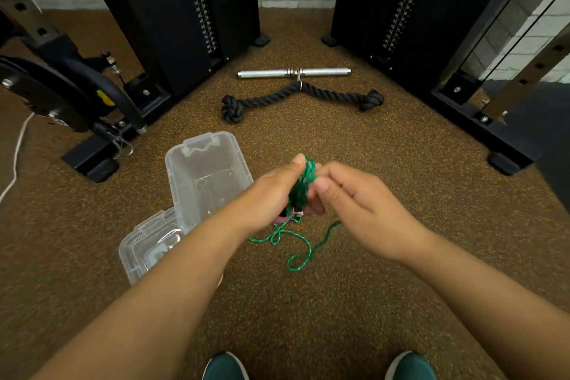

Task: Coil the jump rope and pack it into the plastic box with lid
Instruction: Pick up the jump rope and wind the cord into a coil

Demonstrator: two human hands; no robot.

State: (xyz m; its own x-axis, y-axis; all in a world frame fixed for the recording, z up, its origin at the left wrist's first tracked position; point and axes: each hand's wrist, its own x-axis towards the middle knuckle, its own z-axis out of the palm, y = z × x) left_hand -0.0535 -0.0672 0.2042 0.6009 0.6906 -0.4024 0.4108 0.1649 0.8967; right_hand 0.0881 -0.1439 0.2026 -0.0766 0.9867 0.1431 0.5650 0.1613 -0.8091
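The left hand (277,191) is closed around a coiled bundle of green jump rope (303,185), thumb on top, a pink handle (285,218) showing beneath. The right hand (354,197) pinches the rope beside the coil. A loose tail hangs to the speckled floor (339,302). The clear plastic box (206,173) stands open just left, its lid (151,248) beside it

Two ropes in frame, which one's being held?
The thin green jump rope, wound around the left hand. The thick black knotted rope lies untouched on the floor by the metal bar.
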